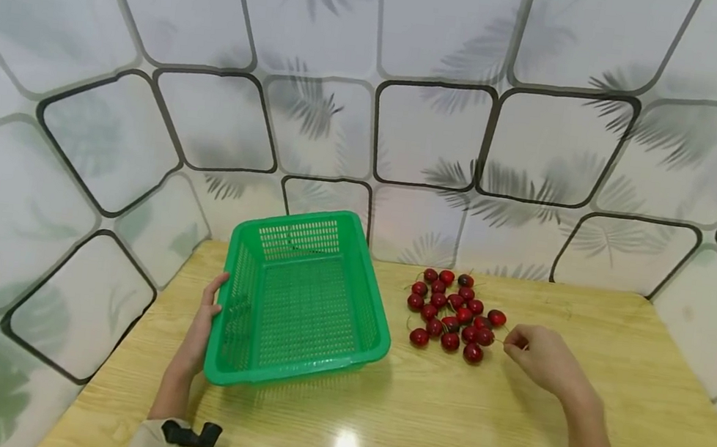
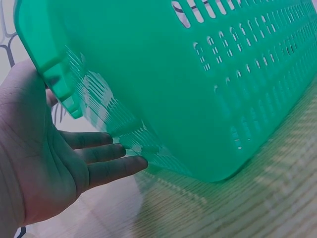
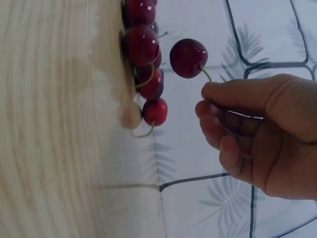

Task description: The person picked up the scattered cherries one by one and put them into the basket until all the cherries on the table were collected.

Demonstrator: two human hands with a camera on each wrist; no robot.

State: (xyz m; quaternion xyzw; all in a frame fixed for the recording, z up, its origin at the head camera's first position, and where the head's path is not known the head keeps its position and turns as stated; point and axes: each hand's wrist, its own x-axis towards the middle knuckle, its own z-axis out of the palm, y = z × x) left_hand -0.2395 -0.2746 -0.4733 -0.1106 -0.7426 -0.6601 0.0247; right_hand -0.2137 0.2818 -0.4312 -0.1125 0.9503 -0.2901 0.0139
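Note:
My left hand (image 1: 201,323) grips the left rim of a green plastic basket (image 1: 379,329), which has slotted walls and a mesh bottom with nothing on it. In the left wrist view, several fingers (image 2: 116,168) of this hand stretch out beside the basket wall (image 2: 148,89). Between thumb and fingertips my right hand (image 1: 545,359) pinches the thin green stem of a dark red cherry (image 3: 188,58). That cherry hangs off the fingertips, clear of the tabletop in the right wrist view. Close to the left of this hand lies a cluster of cherries (image 1: 438,300), some with stems showing.
A light wood-grain table (image 1: 442,425) carries the basket and the cherries. Behind its far edge rises a pale wall covering (image 1: 431,136) with dark outlined shapes and leaf prints. The cherries lie just right of the basket, near the far edge.

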